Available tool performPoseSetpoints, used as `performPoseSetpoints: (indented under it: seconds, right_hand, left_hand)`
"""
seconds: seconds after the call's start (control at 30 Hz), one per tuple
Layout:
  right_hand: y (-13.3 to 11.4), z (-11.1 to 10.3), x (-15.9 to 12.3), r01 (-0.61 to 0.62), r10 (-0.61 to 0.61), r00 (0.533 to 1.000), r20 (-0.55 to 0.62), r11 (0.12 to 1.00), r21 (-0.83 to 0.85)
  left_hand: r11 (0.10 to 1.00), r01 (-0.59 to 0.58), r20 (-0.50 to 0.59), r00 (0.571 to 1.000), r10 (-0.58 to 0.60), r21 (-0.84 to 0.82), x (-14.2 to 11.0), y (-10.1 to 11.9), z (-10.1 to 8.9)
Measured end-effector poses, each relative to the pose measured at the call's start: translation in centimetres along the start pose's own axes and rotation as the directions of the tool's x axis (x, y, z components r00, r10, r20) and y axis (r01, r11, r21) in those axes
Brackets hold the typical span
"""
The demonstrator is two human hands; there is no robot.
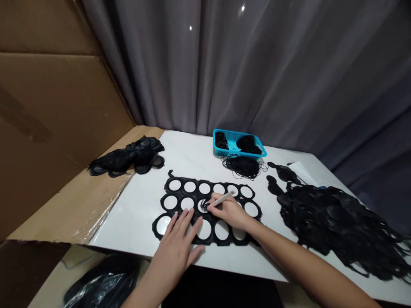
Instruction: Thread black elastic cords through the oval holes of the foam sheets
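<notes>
A black rubber-like sheet (pixel 193 214) with rows of round holes lies flat on the white table, which shows through the holes. Across its lower left part rests my left hand (pixel 178 241), palm down with the fingers spread. My right hand (pixel 229 212) is closed on a slim white pen-like tool (pixel 221 199), held at a slant. The tool's tip end and some thin black strands (pixel 203 205) are at a hole in the middle row. Whether the strands are gripped or only touched, I cannot tell. My right hand covers part of the sheet.
A blue basket (pixel 216 152) with black pieces stands at the back, a tangle of black rings (pixel 244 166) before it. Black scrap heaps (pixel 340 222) cover the right side. More black sheets (pixel 131 156) lie left on cardboard (pixel 83 201). A grey curtain (pixel 224 64) hangs behind.
</notes>
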State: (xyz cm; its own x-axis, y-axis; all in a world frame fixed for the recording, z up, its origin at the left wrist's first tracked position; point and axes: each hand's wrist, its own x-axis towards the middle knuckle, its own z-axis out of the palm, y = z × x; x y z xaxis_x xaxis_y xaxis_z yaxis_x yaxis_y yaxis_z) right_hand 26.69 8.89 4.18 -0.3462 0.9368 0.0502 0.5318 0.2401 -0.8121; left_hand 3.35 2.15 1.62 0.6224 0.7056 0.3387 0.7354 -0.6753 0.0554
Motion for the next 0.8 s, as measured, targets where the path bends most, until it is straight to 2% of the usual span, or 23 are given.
performPoseSetpoints:
  seconds: [0.17, 0.37, 0.43, 0.5, 0.57, 0.63, 0.67, 0.73, 0.8]
  right_hand:
    - [0.0, 1.2, -0.6, -0.011, 0.011, 1.000, -0.009, 1.000, 0.015]
    - [0.2, 1.3, -0.3, 0.016, -0.016, 1.000, -0.023, 1.000, -0.008]
    - [0.3, 1.4, -0.5, 0.057, -0.058, 0.998, -0.016, 0.998, -0.034]
    - [0.3, 1.6, -0.9, 0.158, -0.159, 0.987, -0.003, 0.983, -0.095]
    - [0.4, 2.0, -1.4, 0.307, -0.305, 0.951, 0.042, 0.927, -0.217]
    - [0.5, 2.1, -1.5, 0.441, -0.432, 0.895, 0.113, 0.815, -0.376]
    - [0.6, 2.0, -1.2, 0.470, -0.463, 0.876, 0.134, 0.759, -0.450]
    - [1.1, 1.0, 0.1, 0.442, -0.469, 0.877, 0.106, 0.699, -0.562]
    - [1.9, -0.9, 2.3, 0.320, -0.423, 0.906, -0.022, 0.717, -0.619]
  left_hand:
    - [1.000, -0.010, -0.002, 1.000, 0.010, 0.009, 1.1, -0.1, 1.7]
    - [1.000, -0.014, 0.002, 1.000, 0.014, 0.012, 0.8, -0.4, 1.9]
    - [1.000, -0.011, 0.001, 1.000, 0.011, 0.015, 0.8, -0.4, 2.0]
    - [1.000, -0.007, 0.001, 1.000, 0.007, 0.009, 0.8, -0.4, 2.0]
    - [1.000, -0.005, 0.004, 1.000, 0.005, -0.003, 0.8, -0.4, 2.2]
    - [1.000, -0.007, 0.007, 1.000, 0.007, -0.014, 0.8, -0.5, 2.3]
    - [1.000, -0.010, 0.004, 1.000, 0.010, -0.016, 0.8, -0.5, 2.3]
    - [1.000, -0.015, 0.000, 1.000, 0.015, -0.013, 0.9, -0.6, 2.5]
    - [1.000, -0.017, -0.001, 1.000, 0.017, -0.001, 0.8, -0.6, 2.5]
